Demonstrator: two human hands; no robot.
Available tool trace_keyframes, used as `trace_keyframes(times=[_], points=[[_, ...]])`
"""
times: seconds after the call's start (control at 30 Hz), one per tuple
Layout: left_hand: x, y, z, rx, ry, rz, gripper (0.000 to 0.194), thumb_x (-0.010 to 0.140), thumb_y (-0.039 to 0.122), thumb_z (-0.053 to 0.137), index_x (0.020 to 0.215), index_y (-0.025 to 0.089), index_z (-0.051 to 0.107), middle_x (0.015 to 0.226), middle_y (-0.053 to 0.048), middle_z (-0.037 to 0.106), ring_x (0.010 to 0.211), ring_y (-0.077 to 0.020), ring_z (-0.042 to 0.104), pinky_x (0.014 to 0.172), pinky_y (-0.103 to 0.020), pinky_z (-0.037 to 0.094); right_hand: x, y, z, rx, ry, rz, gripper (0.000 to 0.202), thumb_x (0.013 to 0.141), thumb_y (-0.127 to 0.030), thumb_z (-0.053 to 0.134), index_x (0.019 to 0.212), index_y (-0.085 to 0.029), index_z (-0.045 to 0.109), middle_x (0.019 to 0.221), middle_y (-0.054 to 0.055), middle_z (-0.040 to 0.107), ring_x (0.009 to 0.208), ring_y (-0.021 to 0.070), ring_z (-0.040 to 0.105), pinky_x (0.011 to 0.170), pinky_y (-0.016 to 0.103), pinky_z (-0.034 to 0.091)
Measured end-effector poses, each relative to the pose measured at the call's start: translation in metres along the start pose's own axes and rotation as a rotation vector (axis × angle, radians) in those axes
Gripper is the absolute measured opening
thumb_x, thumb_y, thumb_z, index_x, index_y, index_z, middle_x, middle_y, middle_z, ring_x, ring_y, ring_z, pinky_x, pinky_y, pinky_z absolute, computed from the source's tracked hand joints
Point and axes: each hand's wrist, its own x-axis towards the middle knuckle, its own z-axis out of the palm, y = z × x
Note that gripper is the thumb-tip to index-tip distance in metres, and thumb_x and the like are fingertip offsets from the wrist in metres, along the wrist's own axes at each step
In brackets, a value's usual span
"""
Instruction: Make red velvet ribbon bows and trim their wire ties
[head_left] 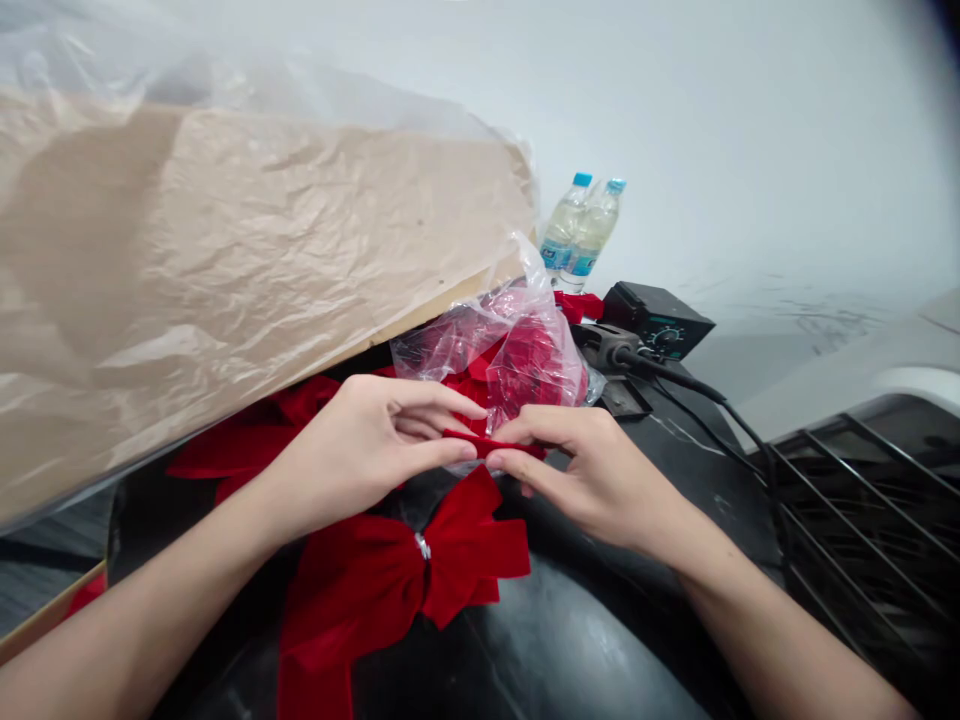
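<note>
Between my two hands is a narrow folded strip of red velvet ribbon (480, 440). My left hand (375, 440) pinches its left end between thumb and fingers. At the other end, my right hand (577, 460) grips the ribbon with thumb and forefinger. Just below them, a red velvet bow (382, 570) with a silvery tie at its middle lies on the black tabletop (585, 640). More red bows (247, 440) lie left of my left wrist, partly covered by the forearm. Behind my hands, a clear plastic bag (525, 350) contains red pieces.
A large cardboard box (315, 220) wrapped in plastic film slants across the left. Two bottles (574, 235) with blue caps stand at the back. To the right are a black control box (660, 320) with a dial, a thick black cable (682, 378) and a dark wire rack (862, 500).
</note>
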Motion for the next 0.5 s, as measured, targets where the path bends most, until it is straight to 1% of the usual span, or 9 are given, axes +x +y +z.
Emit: trace_keyframes(times=[0.07, 0.1, 0.17, 0.23, 0.3, 0.33, 0.37, 0.43, 0.5], points=[[-0.006, 0.001, -0.003, 0.088, -0.049, -0.025, 0.035, 0.083, 0.033, 0.082, 0.116, 0.024, 0.076, 0.098, -0.001, 0.083, 0.09, -0.0194, 0.079, 0.082, -0.024, 0.061, -0.003, -0.006, -0.008, -0.03, 0.033, 0.005, 0.011, 0.097, -0.028, 0.071, 0.092, -0.02, 0.077, 0.083, -0.001, 0.076, 0.066, 0.0089, 0.066, 0.065, 0.019, 0.048], [-0.011, 0.0, -0.004, 0.174, -0.08, -0.032, 0.037, 0.082, 0.036, 0.083, 0.116, 0.025, 0.075, 0.1, -0.002, 0.082, 0.091, -0.0208, 0.078, 0.081, -0.026, 0.06, -0.007, -0.011, -0.012, -0.036, 0.058, 0.023, 0.012, 0.097, -0.029, 0.071, 0.091, -0.021, 0.077, 0.082, -0.001, 0.075, 0.065, 0.0092, 0.066, 0.064, 0.02, 0.048], [-0.024, -0.003, -0.004, 0.392, -0.152, -0.046, 0.038, 0.077, 0.044, 0.086, 0.11, 0.027, 0.077, 0.102, -0.004, 0.081, 0.091, -0.025, 0.076, 0.078, -0.029, 0.056, -0.018, -0.023, -0.017, -0.027, 0.091, 0.07, 0.013, 0.096, -0.032, 0.073, 0.09, -0.022, 0.078, 0.08, -0.002, 0.075, 0.063, 0.0098, 0.065, 0.063, 0.021, 0.048], [-0.038, -0.009, -0.001, 0.577, -0.185, -0.095, 0.033, 0.074, 0.047, 0.086, 0.099, 0.027, 0.079, 0.096, -0.006, 0.08, 0.089, -0.0289, 0.074, 0.075, -0.032, 0.051, -0.036, -0.036, -0.013, 0.008, 0.044, 0.119, 0.013, 0.095, -0.033, 0.073, 0.087, -0.024, 0.077, 0.079, -0.003, 0.075, 0.066, 0.0105, 0.067, 0.065, 0.021, 0.049], [-0.046, -0.012, 0.003, 0.674, -0.165, -0.158, 0.025, 0.077, 0.045, 0.081, 0.092, 0.025, 0.079, 0.09, -0.008, 0.078, 0.086, -0.0302, 0.072, 0.074, -0.034, 0.049, -0.057, -0.046, 0.002, 0.051, -0.068, 0.166, 0.011, 0.096, -0.03, 0.072, 0.087, -0.026, 0.077, 0.08, -0.005, 0.076, 0.07, 0.0107, 0.069, 0.067, 0.02, 0.05], [-0.048, -0.012, 0.005, 0.677, -0.156, -0.172, 0.023, 0.08, 0.045, 0.078, 0.089, 0.024, 0.078, 0.089, -0.008, 0.078, 0.087, -0.03, 0.072, 0.076, -0.034, 0.048, -0.067, -0.048, 0.012, 0.069, -0.111, 0.189, 0.01, 0.097, -0.029, 0.071, 0.089, -0.027, 0.077, 0.082, -0.005, 0.077, 0.071, 0.0106, 0.07, 0.068, 0.02, 0.051], [-0.048, -0.011, 0.006, 0.646, -0.155, -0.166, 0.022, 0.081, 0.044, 0.076, 0.087, 0.023, 0.076, 0.089, -0.007, 0.077, 0.088, -0.029, 0.071, 0.078, -0.034, 0.048, -0.076, -0.05, 0.022, 0.075, -0.124, 0.202, 0.01, 0.098, -0.028, 0.069, 0.092, -0.028, 0.078, 0.086, -0.005, 0.077, 0.074, 0.0107, 0.071, 0.071, 0.02, 0.052], [-0.045, -0.005, 0.006, 0.501, -0.178, -0.113, 0.023, 0.082, 0.044, 0.076, 0.083, 0.022, 0.071, 0.088, -0.004, 0.076, 0.088, -0.0255, 0.07, 0.079, -0.032, 0.05, -0.088, -0.049, 0.041, 0.043, -0.027, 0.193, 0.012, 0.1, -0.029, 0.066, 0.096, -0.027, 0.077, 0.105, -0.001, 0.078, 0.089, 0.0126, 0.075, 0.084, 0.02, 0.054], [-0.04, 0.003, 0.005, 0.294, -0.219, -0.071, 0.022, 0.083, 0.041, 0.077, 0.082, 0.021, 0.067, 0.083, -0.002, 0.074, 0.085, -0.0228, 0.071, 0.077, -0.029, 0.052, -0.093, -0.047, 0.051, -0.002, 0.108, 0.171, 0.013, 0.1, -0.031, 0.066, 0.096, -0.027, 0.078, 0.124, 0.001, 0.075, 0.112, 0.0161, 0.073, 0.099, 0.022, 0.052]])
